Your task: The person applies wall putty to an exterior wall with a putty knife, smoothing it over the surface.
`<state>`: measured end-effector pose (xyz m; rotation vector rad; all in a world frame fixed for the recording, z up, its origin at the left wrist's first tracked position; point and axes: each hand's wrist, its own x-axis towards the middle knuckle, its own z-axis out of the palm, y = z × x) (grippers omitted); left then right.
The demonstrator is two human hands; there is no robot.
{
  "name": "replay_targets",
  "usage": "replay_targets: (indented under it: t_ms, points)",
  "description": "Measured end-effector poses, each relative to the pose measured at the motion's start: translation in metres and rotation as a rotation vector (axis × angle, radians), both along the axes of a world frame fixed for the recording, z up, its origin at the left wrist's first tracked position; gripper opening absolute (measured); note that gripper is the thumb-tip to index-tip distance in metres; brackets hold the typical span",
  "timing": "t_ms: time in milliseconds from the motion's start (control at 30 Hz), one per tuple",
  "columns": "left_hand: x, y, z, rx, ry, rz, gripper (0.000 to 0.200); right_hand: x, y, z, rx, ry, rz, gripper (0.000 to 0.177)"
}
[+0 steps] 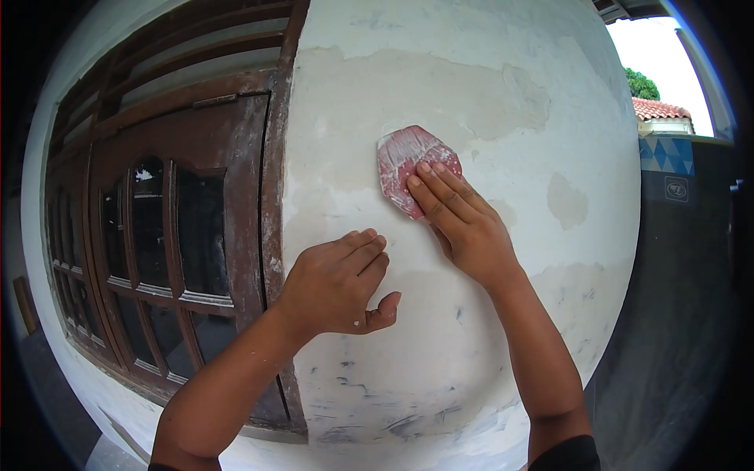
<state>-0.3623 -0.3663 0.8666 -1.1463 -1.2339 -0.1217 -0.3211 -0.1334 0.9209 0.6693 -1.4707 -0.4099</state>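
Observation:
My right hand (471, 231) presses a reddish sheet of sandpaper (399, 177) against the white wall (440, 314), fingers laid together over its lower right part. White dust streaks the sheet's surface. Lower and to the left, my left hand (336, 282) holds nothing; its fingers are loosely bent towards the wall and its thumb stands apart. Beige patches (393, 90) show around the sandpaper, and dark smudges (400, 424) mark the wall lower down.
On the left is a brown wooden window (161, 235) with dark glass panes and a worn frame (275, 180) beside the wall. To the right, past the wall's edge, stands a dark panel (667, 314) with a blue patterned strip (666, 155). A tiled roof (660, 110) shows beyond.

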Motion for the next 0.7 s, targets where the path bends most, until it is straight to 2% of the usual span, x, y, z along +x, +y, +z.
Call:
replay_targets:
  t_ms: [100, 267, 367, 467, 567, 700]
  points:
    - [0.001, 0.0, 0.0, -0.002, 0.002, 0.004, 0.035, -0.002, -0.001, -0.005, 0.016, -0.045, -0.043, 0.05]
    - [0.001, 0.0, 0.0, -0.001, 0.0, 0.016, 0.035, 0.011, 0.02, -0.048, -0.031, -0.06, -0.085, 0.046]
    - [0.001, 0.0, 0.0, -0.007, -0.01, 0.014, 0.036, 0.015, 0.026, -0.043, -0.054, 0.015, -0.061, 0.047]
    - [0.002, 0.001, -0.001, -0.001, -0.013, 0.014, 0.036, 0.015, 0.016, -0.016, -0.054, 0.039, -0.025, 0.048]
    - [0.002, 0.001, -0.001, 0.007, -0.02, 0.023, 0.036, 0.005, 0.014, -0.006, -0.035, -0.029, -0.042, 0.048]
    - [0.002, 0.001, 0.0, 0.008, -0.015, 0.02, 0.036, 0.006, 0.025, -0.038, -0.078, -0.072, -0.039, 0.05]
